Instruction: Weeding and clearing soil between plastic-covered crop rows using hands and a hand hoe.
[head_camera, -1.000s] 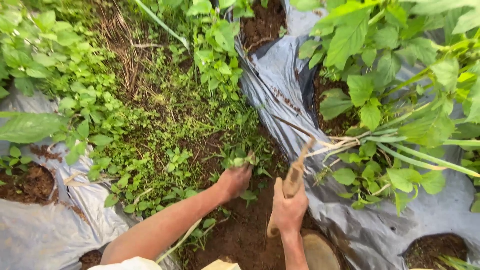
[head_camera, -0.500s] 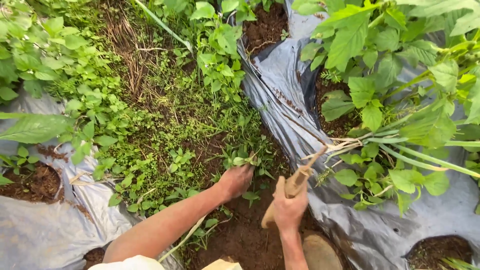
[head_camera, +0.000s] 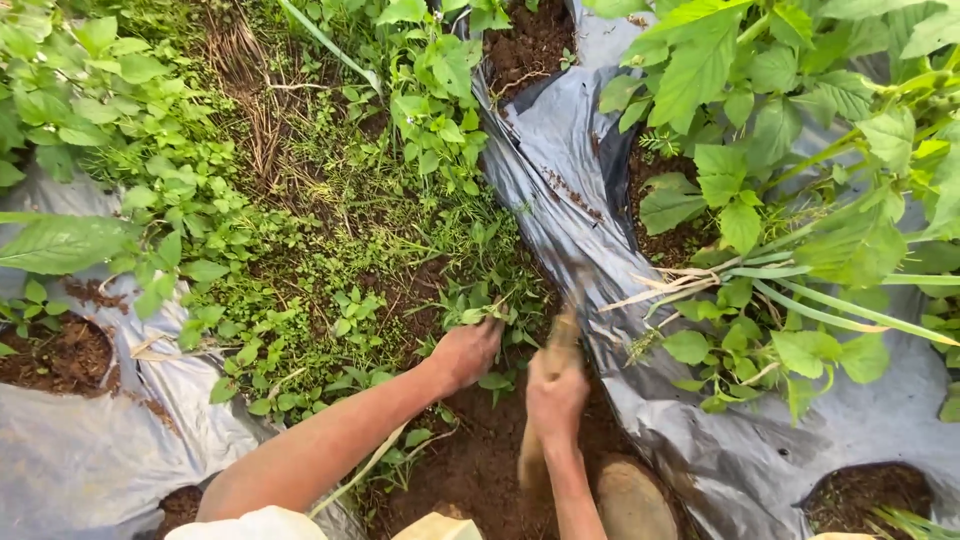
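Wooden tool handle (head_camera: 556, 352) is now swung down and blurred, clenched in the right hand (head_camera: 556, 396); a second ago it pointed up. Left hand (head_camera: 466, 352) still grasps the weeds (head_camera: 480, 312) between the plastic sheets (head_camera: 560, 170); the chop seems under way.

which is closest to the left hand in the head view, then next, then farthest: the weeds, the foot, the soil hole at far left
1. Weeds: at the fingertips of the left hand, which grips them.
2. Foot: lower right of the hand, beyond the right hand.
3. Soil hole: far left, in the grey plastic sheet.
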